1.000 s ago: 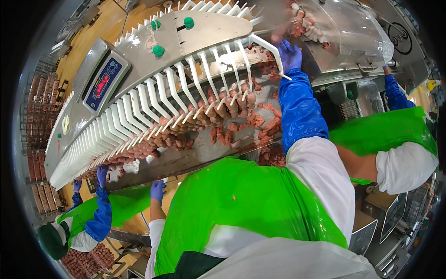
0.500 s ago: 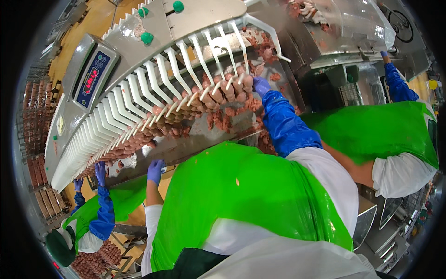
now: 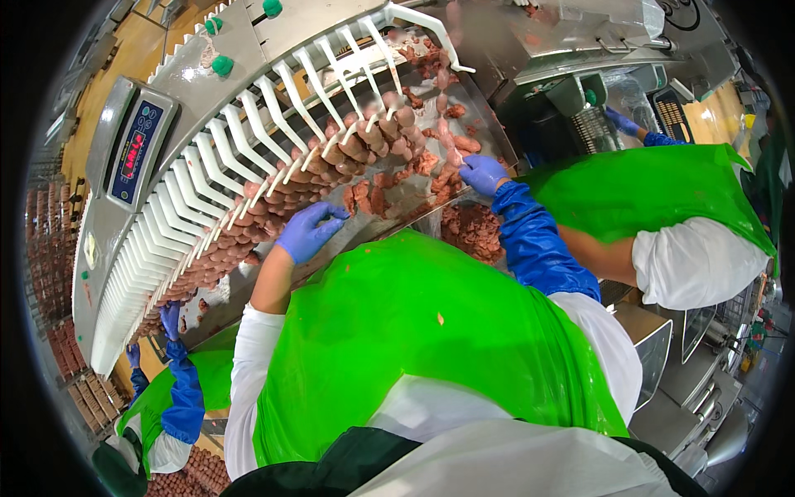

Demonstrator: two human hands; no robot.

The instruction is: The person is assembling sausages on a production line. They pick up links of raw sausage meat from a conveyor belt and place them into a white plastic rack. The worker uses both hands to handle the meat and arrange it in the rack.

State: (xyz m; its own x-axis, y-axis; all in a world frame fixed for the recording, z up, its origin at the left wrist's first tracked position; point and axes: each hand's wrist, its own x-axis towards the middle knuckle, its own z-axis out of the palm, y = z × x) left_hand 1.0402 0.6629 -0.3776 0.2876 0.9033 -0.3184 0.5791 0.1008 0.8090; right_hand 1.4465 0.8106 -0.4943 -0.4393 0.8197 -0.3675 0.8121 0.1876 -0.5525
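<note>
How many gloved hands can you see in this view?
5: the person's left hand beside the hanging sausages, right hand at a sausage strand, lower-left co-worker's nearer hand and farther hand, right-side co-worker's hand. That co-worker's other hand may be hidden.

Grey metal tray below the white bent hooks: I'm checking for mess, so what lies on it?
Loose reddish meat scraps lie on the tray. Bunched pinkish-brown sausage links cover part of it; anything behind them cannot be seen.

Co-worker [image 3: 184,398] lwr. L — display unit [image 3: 139,147] upr. L.
</note>
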